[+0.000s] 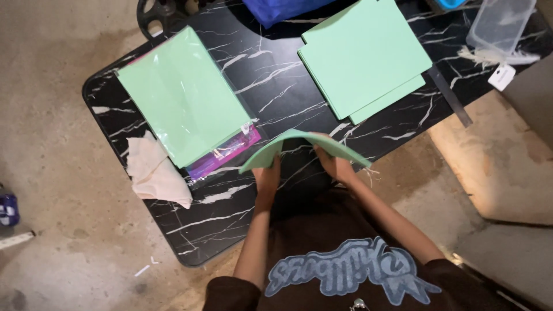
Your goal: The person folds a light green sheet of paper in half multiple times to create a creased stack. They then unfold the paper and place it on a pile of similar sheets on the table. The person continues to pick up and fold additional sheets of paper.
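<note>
- I see the left hand [266, 175] raised from a forearm that runs up from 6 o'clock; its fingers are clamped on the left edge of a light green sheet [299, 147].
- The light green sheet is bowed upward like an arch, held above the near edge of the black marbled table [288, 92], at the centre of the view.
- I see the right hand [336, 166] at 3 o'clock of the left one, forearm angled in from 5 o'clock; its fingers are closed on the right part of the same sheet, thumb hidden beneath it.
- At 9 o'clock of the hands lies a crumpled pale cloth [155, 173], touching the table's left part.
- At 11 o'clock sits a green paper pack [184, 95] in clear wrap, with a purple strip showing at its lower end.
- At 1 o'clock lies a stack of green sheets [363, 57], well apart from the hands.
- At 2 o'clock, a clear plastic container [500, 24] is cut off by the top edge; a grey ruler [450, 97] lies near the stack.
- A blue object [276, 8] at 12 o'clock is cropped; I cannot identify it.
</note>
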